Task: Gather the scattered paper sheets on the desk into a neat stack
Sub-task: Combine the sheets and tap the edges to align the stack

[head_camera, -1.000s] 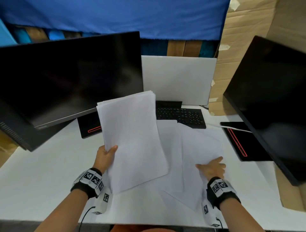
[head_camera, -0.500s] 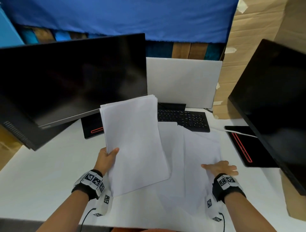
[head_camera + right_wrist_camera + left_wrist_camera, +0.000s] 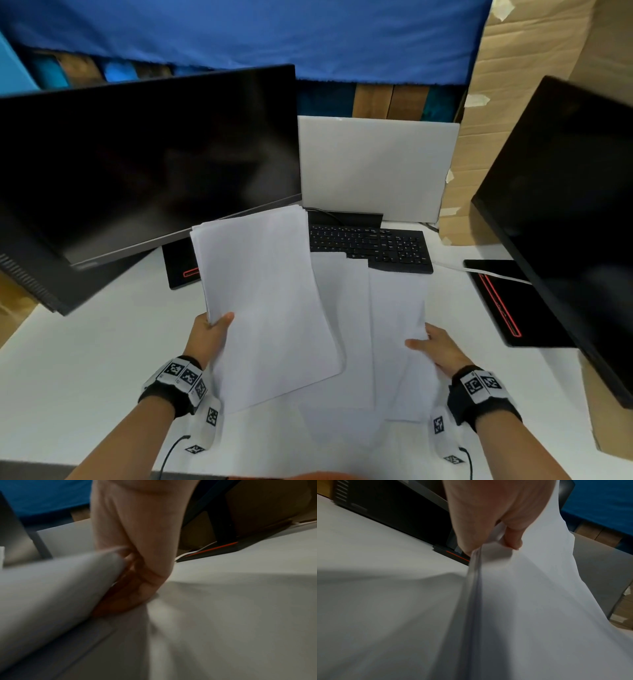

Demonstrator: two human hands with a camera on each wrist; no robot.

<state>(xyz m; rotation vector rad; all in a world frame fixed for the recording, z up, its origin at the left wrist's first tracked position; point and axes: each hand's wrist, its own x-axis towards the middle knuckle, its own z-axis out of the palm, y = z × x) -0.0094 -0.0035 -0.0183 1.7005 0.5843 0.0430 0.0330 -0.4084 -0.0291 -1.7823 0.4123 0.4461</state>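
My left hand (image 3: 210,330) holds a stack of white sheets (image 3: 263,301) above the desk, thumb on top and fingers beneath; the left wrist view shows the stack's edge (image 3: 474,588) pinched in that hand (image 3: 488,539). Loose white sheets (image 3: 346,342) lie overlapping on the white desk (image 3: 85,359) in front of the keyboard. My right hand (image 3: 433,346) grips the right edge of the rightmost sheet (image 3: 397,325). In the right wrist view the fingers (image 3: 137,588) curl under that sheet's lifted edge (image 3: 77,581).
A black keyboard (image 3: 373,246) lies behind the sheets. A large dark monitor (image 3: 144,161) overhangs the left rear, another (image 3: 568,219) stands at the right. Their black bases (image 3: 180,267) (image 3: 503,301) sit on the desk. A white board (image 3: 373,168) leans at the back.
My right hand slid to the right edge of the rightmost sheet and took hold of it, lifting that edge. The left hand kept the stack aloft, nearly still.
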